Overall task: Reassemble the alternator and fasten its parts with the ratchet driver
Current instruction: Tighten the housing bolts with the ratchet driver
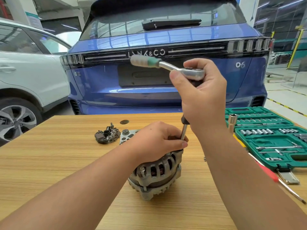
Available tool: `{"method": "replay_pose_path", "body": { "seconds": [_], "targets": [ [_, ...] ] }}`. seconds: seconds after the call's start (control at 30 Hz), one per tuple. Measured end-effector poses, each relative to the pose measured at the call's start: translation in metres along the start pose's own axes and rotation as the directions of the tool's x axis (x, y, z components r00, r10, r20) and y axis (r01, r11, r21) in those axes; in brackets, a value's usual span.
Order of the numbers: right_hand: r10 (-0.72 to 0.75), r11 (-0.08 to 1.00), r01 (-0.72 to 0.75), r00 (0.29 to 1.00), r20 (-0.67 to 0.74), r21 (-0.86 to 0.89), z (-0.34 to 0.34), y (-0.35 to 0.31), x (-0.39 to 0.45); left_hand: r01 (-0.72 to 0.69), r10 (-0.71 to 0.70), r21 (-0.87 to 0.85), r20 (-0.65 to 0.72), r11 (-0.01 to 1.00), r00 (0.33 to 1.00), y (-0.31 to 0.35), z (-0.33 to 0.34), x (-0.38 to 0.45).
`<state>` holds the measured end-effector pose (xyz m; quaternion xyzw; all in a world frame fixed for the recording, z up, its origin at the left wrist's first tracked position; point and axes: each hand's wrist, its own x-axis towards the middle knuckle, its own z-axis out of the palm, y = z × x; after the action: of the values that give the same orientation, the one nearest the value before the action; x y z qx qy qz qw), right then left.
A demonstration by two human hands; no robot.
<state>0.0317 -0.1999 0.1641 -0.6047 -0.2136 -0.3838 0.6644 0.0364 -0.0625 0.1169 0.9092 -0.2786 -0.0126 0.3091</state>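
Ribbed grey cast-metal alternator [156, 173] upright at mid wood-grain surface [49, 163]. Left hand [156, 140] curled over its top, pinching slim steel extension bar [184, 132]. Right hand [202, 97] clamped round chrome ratchet driver [166, 64] head, pale and green handle angled up-left. Green socket case [265, 141] along right edge; bare wood left.

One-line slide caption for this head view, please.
Right hand grips the ratchet driver upright on the alternator while the left hand steadies its shaft; green socket set open alongside.
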Motion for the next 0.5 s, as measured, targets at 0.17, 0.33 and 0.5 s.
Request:
{"method": "replay_pose_path", "body": {
  "seconds": [0.17,0.33,0.5],
  "targets": [
    [0.404,0.71,-0.539,0.839,0.364,0.453,-0.013,-0.009,0.012,0.005,-0.005,0.012,0.002,1.0,1.0,-0.003,-0.001,0.002],
    [0.452,0.593,-0.69,0.712,0.538,0.415,-0.016,-0.008,0.014,-0.009,0.009,-0.057,0.002,0.998,1.0,-0.004,-0.002,0.001],
    [0.514,0.47,-0.749,0.662,0.545,0.466,-0.022,-0.009,0.018,-0.02,0.02,-0.032,-0.012,0.999,1.0,-0.002,-0.003,-0.001]
  ]
}}
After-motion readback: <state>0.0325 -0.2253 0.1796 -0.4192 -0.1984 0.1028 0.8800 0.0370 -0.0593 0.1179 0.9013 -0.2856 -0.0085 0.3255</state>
